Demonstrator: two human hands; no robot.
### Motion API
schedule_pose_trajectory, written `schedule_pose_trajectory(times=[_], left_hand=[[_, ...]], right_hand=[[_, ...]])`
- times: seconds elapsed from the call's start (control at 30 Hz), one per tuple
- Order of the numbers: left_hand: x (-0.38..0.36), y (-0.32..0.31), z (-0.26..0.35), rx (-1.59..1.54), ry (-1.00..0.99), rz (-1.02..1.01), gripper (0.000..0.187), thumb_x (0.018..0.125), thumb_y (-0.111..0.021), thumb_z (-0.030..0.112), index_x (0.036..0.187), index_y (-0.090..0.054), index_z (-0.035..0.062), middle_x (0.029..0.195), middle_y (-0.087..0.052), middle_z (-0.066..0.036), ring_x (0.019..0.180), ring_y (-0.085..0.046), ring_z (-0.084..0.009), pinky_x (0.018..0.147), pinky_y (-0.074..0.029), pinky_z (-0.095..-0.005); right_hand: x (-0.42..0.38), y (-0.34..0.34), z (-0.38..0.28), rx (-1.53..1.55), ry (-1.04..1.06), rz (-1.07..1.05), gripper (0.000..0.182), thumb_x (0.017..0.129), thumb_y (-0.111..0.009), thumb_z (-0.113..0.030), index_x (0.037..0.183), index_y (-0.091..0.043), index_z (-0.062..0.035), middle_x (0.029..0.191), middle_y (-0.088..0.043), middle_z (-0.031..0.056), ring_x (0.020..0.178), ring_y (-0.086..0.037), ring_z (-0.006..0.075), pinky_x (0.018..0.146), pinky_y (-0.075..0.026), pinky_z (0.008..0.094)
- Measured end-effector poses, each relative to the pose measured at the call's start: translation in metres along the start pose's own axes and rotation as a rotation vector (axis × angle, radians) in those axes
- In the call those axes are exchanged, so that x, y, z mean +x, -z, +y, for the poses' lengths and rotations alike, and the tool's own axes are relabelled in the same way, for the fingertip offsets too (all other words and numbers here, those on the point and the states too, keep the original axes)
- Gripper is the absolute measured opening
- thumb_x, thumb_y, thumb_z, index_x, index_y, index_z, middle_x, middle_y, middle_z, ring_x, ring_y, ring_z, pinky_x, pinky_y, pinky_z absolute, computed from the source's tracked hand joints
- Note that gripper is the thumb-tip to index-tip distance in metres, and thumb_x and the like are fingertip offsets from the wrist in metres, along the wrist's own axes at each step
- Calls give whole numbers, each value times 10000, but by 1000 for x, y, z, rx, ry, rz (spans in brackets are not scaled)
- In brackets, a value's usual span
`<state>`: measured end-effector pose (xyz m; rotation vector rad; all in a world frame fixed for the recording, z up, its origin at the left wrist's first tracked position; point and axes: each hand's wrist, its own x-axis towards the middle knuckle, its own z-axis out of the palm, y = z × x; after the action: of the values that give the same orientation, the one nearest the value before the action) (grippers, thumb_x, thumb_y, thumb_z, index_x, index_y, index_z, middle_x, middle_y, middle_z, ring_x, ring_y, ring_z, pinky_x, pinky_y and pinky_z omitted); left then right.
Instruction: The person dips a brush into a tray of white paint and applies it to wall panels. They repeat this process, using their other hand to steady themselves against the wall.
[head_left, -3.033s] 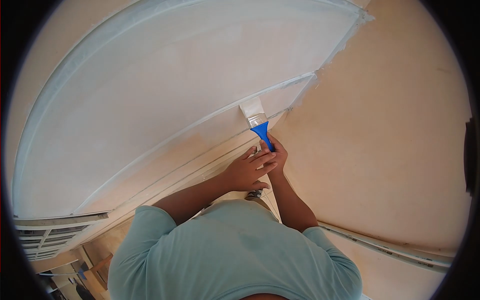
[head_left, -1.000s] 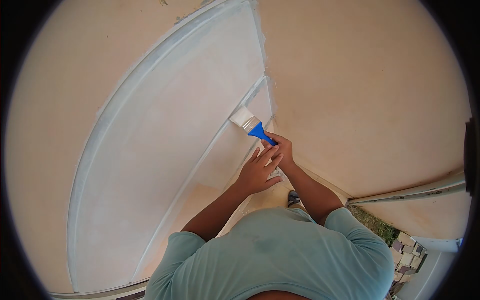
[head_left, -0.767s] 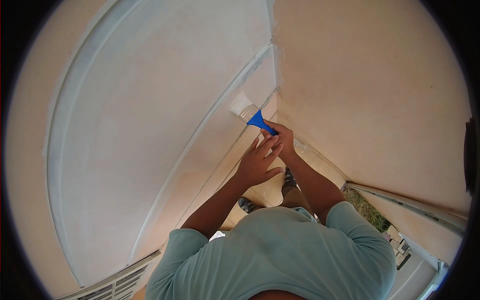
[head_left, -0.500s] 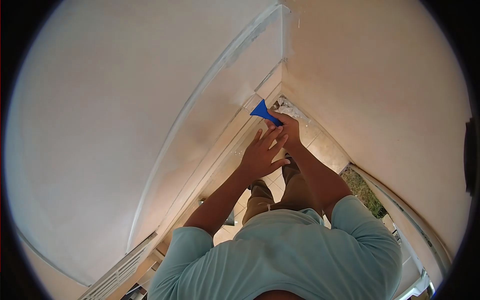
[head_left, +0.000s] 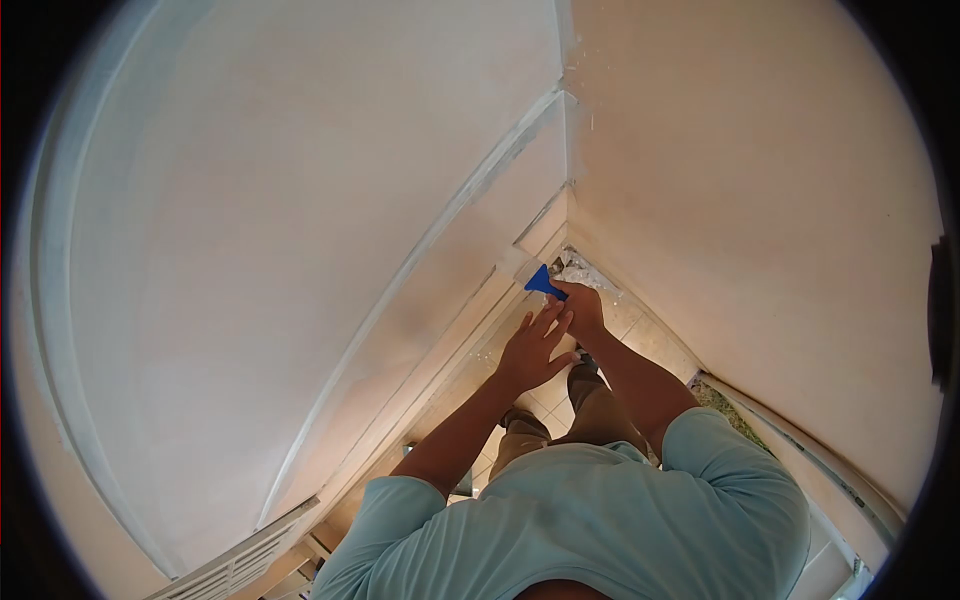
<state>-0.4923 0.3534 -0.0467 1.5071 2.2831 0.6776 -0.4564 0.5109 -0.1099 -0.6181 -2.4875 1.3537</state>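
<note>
A blue scraper (head_left: 543, 283) with a wide flat blade is held by its handle in my right hand (head_left: 583, 306), whose fingers are wrapped round it. The blade end points up and left, close to the lower part of the left wall (head_left: 420, 230). Just below and left of the scraper, my left hand (head_left: 533, 350) has its fingers spread, with the fingertips by the handle and the right hand. Whether those fingertips touch the handle is not clear.
On the right rises a plain wall (head_left: 740, 180), meeting the left wall in a corner. Whitish debris (head_left: 590, 272) lies on the tiled floor there. A louvred vent (head_left: 245, 558) is at the lower left, and grass (head_left: 722, 408) shows at the right.
Both hands and the scraper now appear lower in view and slightly to the right. The view has shifted so that more of the upper walls shows. The right hand still holds the scraper.
</note>
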Motion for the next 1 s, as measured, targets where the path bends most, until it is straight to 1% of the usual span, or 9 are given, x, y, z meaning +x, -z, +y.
schedule_pose_trajectory(times=[0.07, 0.27, 0.43, 0.47, 0.6, 0.7, 0.83, 0.93, 1.0], left_hand=[[5, 9, 1, 34, -31, 12, 759, 866, -686, 446, 1458, -403, 65, 1536, -330, -182, 1399, -367, -353, 1099, -341, -560], [1, 59, 28, 161, -135, 34, 760, 880, -679, 417, 1474, -374, 54, 1558, -298, -172, 1437, -311, -333, 1125, -312, -540], [-11, 98, 52, 238, -250, 91, 793, 897, -611, 516, 1500, -342, 78, 1577, -263, -159, 1453, -281, -327, 1152, -280, -523], [-15, 108, 58, 236, -275, 109, 792, 892, -616, 514, 1496, -349, 78, 1577, -262, -155, 1446, -294, -329, 1152, -281, -525], [-37, 134, 76, 274, -377, 175, 804, 858, -669, 471, 1484, -361, 70, 1564, -282, -159, 1435, -304, -344, 1137, -305, -542], [-43, 145, 81, 296, -458, 212, 792, 849, -677, 476, 1466, -394, 67, 1559, -288, -155, 1426, -321, -341, 1135, -303, -556], [-56, 155, 88, 286, -539, 204, 789, 838, -683, 489, 1448, -422, 62, 1550, -299, -156, 1414, -337, -345, 1131, -302, -566], [-64, 157, 88, 287, -591, 184, 792, 832, -687, 494, 1441, -430, 59, 1541, -309, -161, 1402, -350, -354, 1130, -301, -570], [-63, 157, 86, 277, -608, 162, 794, 832, -685, 497, 1443, -427, 60, 1544, -306, -159, 1399, -355, -348, 1132, -296, -571]], right_hand=[[7, 5, -7, -45, 0, 25, 285, 816, -688, -202, 1072, -715, -79, 832, -697, 170, 787, -679, 323, 724, -532, 367], [7, 42, -66, -85, 83, 107, 288, 798, -683, -209, 1037, -728, -55, 857, -704, 183, 781, -682, 327, 725, -537, 382], [1, 66, -110, -55, 107, 144, 330, 812, -719, -242, 1071, -727, -39, 872, -715, 182, 755, -696, 296, 711, -543, 346], [0, 68, -115, -80, 206, 217, 317, 808, -737, -222, 1063, -736, -34, 812, -722, 166, 647, -681, 214, 638, -533, 310], [-23, 82, -159, 98, 222, 259, 328, 813, -711, -144, 1103, -714, 9, 776, -735, 92, 672, -645, 88, 636, -526, 267], [-28, 77, -166, 228, 176, 311, 333, 825, -736, -179, 1115, -711, -17, 844, -742, 121, 697, -686, 147, 664, -535, 281], [-50, 78, -182, 229, 213, 401, 334, 828, -742, -189, 1117, -711, -23, 815, -734, 116, 674, -671, 145, 653, -528, 285], [-63, 76, -187, 194, 230, 510, 335, 836, -751, -162, 1127, -703, -4, 716, -677, 60, 610, -571, 78, 564, -477, 255], [-70, 79, -196, 168, 37, 499, 332, 826, -749, -215, 1112, -711, -51, 725, -694, 108, 633, -653, 156, 602, -508, 309]])
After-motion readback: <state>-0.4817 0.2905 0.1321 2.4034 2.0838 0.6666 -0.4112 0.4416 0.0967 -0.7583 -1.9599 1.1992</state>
